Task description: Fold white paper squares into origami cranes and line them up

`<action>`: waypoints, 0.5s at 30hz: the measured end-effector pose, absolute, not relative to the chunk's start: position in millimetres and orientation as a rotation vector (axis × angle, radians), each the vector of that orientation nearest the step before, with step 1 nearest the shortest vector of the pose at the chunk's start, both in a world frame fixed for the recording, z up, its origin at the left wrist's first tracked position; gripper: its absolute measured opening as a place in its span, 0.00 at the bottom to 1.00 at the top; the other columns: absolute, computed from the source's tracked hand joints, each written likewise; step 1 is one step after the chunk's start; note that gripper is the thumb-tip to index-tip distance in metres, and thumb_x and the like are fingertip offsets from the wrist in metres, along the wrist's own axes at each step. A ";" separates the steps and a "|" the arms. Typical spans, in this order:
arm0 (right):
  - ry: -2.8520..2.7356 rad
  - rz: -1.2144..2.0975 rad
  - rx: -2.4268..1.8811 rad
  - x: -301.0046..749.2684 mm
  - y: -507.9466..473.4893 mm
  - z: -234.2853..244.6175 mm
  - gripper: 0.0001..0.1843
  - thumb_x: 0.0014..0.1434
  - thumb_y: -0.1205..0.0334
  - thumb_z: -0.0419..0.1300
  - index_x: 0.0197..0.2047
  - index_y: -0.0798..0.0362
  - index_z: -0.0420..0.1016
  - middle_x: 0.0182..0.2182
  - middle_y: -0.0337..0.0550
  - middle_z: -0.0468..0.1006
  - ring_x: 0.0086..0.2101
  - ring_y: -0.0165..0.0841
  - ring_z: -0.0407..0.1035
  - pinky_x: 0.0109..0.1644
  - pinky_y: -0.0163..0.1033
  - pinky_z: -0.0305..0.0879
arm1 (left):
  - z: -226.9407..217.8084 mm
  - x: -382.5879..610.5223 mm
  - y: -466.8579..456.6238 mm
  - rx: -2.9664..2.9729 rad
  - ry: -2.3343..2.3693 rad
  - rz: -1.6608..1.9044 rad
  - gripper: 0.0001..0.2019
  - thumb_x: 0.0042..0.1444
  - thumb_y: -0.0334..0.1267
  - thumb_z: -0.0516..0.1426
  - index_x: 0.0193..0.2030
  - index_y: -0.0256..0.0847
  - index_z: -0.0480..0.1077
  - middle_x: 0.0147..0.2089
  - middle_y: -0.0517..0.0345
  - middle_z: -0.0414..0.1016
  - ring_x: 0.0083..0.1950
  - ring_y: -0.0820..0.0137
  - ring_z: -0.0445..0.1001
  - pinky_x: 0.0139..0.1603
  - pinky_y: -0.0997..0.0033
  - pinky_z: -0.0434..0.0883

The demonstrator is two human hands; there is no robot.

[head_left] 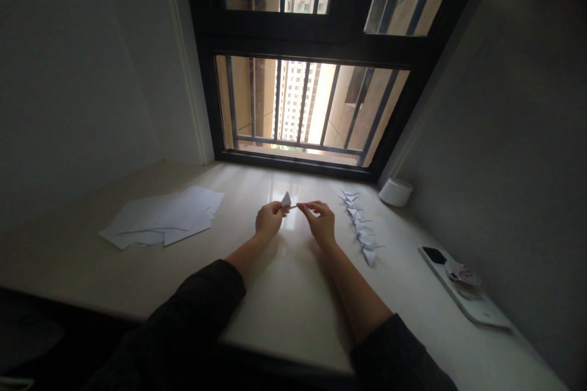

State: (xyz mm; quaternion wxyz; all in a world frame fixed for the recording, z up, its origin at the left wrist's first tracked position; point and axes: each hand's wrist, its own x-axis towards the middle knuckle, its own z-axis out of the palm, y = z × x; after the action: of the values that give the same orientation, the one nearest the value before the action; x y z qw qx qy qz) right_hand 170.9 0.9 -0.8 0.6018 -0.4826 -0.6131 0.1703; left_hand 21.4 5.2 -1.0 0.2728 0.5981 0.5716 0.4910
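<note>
Between my two hands is a small white folded paper crane [286,199], with a pointed flap standing up. My left hand [269,219] is closed on its body, thumb and fingers pressed together. The fingertips of my right hand [320,220] pinch a thin strip of the paper that sticks out to the right. Both hands are above the pale countertop [275,299]. Just right of my right hand, several finished white paper cranes [360,226] stand in a row running from the window side toward me.
A loose stack of white paper sheets [165,215] lies on the left. Against the right wall are a small white round object [396,192] and a phone [463,287] with a round grip on its back. A dark-framed barred window [298,168] rises behind the counter.
</note>
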 end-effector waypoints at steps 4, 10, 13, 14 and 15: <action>-1.420 0.377 -1.104 170.8 1.2 -1.1 0.14 0.50 0.46 0.61 0.30 0.46 0.80 0.28 0.42 0.78 0.34 0.37 0.67 0.41 0.42 0.60 | -1.3 22.4 5.5 1.579 1.537 1.323 0.09 0.50 0.42 0.56 0.29 0.41 0.75 0.28 0.57 0.78 0.31 0.69 0.75 0.34 0.72 0.67; -1.438 0.385 -1.100 172.2 2.7 -1.1 0.13 0.50 0.47 0.61 0.30 0.46 0.80 0.28 0.42 0.78 0.35 0.37 0.67 0.41 0.42 0.60 | 0.3 21.8 5.0 1.592 1.547 1.315 0.10 0.50 0.43 0.56 0.28 0.41 0.75 0.27 0.57 0.77 0.31 0.68 0.75 0.34 0.71 0.66; -1.449 0.387 -1.094 173.4 3.6 -1.0 0.13 0.51 0.47 0.61 0.29 0.46 0.80 0.28 0.42 0.78 0.35 0.38 0.68 0.41 0.42 0.60 | 1.0 21.3 4.6 1.619 1.561 1.303 0.10 0.51 0.44 0.56 0.28 0.42 0.75 0.28 0.57 0.77 0.32 0.68 0.75 0.34 0.71 0.66; -1.453 0.389 -1.097 173.9 4.0 -1.1 0.13 0.51 0.47 0.61 0.29 0.46 0.80 0.28 0.43 0.78 0.35 0.38 0.68 0.41 0.42 0.60 | 1.2 21.1 4.4 1.631 1.563 1.297 0.10 0.51 0.44 0.56 0.28 0.42 0.75 0.28 0.57 0.77 0.32 0.68 0.75 0.34 0.72 0.66; -1.460 0.392 -1.102 174.5 4.6 -1.2 0.13 0.51 0.47 0.61 0.29 0.47 0.80 0.28 0.43 0.78 0.35 0.38 0.68 0.41 0.42 0.60 | 1.4 20.8 4.2 1.642 1.567 1.291 0.10 0.51 0.44 0.56 0.28 0.42 0.75 0.29 0.57 0.78 0.32 0.68 0.75 0.34 0.72 0.65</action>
State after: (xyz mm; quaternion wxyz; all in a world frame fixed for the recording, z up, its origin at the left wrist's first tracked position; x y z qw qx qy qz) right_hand 174.5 4.6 -1.2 0.5935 -0.4740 -0.6283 0.1685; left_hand 20.8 4.2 1.4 0.2622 0.6069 0.5791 0.4770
